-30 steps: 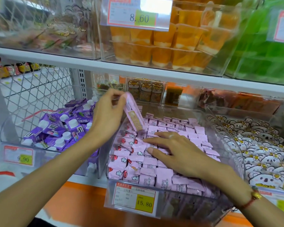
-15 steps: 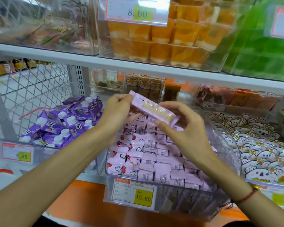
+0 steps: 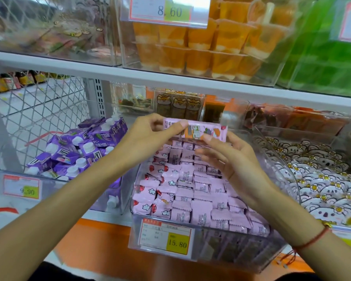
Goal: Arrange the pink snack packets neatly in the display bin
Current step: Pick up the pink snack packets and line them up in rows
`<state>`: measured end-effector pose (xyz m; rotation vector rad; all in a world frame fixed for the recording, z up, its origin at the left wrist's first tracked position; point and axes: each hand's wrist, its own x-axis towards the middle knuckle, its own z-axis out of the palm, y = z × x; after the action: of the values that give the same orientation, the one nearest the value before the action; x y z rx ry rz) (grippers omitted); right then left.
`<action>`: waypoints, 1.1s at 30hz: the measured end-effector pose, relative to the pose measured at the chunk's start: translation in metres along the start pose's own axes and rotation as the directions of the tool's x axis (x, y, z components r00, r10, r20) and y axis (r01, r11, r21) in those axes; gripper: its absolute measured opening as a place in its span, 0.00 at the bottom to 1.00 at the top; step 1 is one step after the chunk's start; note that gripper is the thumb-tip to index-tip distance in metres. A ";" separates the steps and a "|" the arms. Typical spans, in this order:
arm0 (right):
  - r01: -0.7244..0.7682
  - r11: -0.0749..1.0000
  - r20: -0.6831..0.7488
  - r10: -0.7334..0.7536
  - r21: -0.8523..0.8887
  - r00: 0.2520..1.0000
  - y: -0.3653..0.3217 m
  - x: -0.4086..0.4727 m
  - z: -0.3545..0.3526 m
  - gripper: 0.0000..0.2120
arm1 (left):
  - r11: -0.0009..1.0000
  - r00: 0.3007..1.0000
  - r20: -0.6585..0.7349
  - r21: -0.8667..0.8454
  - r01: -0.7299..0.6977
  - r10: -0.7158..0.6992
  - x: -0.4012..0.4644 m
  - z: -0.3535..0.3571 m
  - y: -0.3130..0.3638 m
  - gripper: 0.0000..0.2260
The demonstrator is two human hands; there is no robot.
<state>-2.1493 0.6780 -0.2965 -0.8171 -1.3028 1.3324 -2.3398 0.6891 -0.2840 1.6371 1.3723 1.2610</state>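
A clear display bin (image 3: 227, 252) on the lower shelf holds several pink snack packets (image 3: 193, 191) lying in rough rows. Above the bin's far end, one long pink packet (image 3: 199, 129) is held level. My left hand (image 3: 148, 138) pinches its left end between thumb and fingers. My right hand (image 3: 231, 157) reaches up from the right, its fingertips on the packet's lower right edge, the other fingers spread above the rows.
A bin of purple cartons (image 3: 77, 151) stands to the left, a bin of white bear packets (image 3: 320, 183) to the right. The upper shelf edge (image 3: 170, 78) runs close overhead with orange jelly cups (image 3: 209, 47) above it. A price tag (image 3: 166, 238) reads 15.80.
The packet went from hanging in my left hand to being held level by both hands. My right hand rose off the rows in the bin to meet it.
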 end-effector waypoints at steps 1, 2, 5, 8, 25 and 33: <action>0.018 1.000 -0.028 -0.019 -0.024 0.999 0.000 0.000 0.000 0.17 | 0.999 1.000 -0.016 0.054 0.011 -0.010 -0.001 0.000 0.000 0.21; 0.031 0.999 -0.055 -0.033 -0.035 0.998 0.000 0.001 0.000 0.15 | 0.991 1.000 -0.021 0.134 0.005 -0.002 -0.002 0.000 0.000 0.23; 0.067 0.994 -0.081 -0.074 -0.084 0.994 0.000 0.002 -0.004 0.10 | 0.903 0.996 0.003 0.422 -0.083 0.090 -0.006 -0.001 0.002 0.25; 0.150 0.979 -0.044 -0.157 -0.135 0.987 0.001 0.003 -0.004 0.09 | 0.790 0.939 0.126 0.512 -0.337 0.319 -0.006 0.001 0.005 0.24; 0.179 0.459 0.225 0.048 -0.870 0.973 0.028 0.009 -0.018 0.19 | 0.894 0.918 0.216 0.238 -0.379 0.332 0.007 0.002 -0.014 0.14; 0.216 0.448 0.256 0.029 -0.867 0.966 0.026 0.009 -0.020 0.15 | 0.873 0.921 0.300 0.342 -0.347 0.248 0.013 -0.021 -0.019 0.09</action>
<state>-2.1381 0.6951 -0.3236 -1.2834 -2.2833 0.5388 -2.3665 0.7044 -0.2908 2.2753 1.3024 0.9341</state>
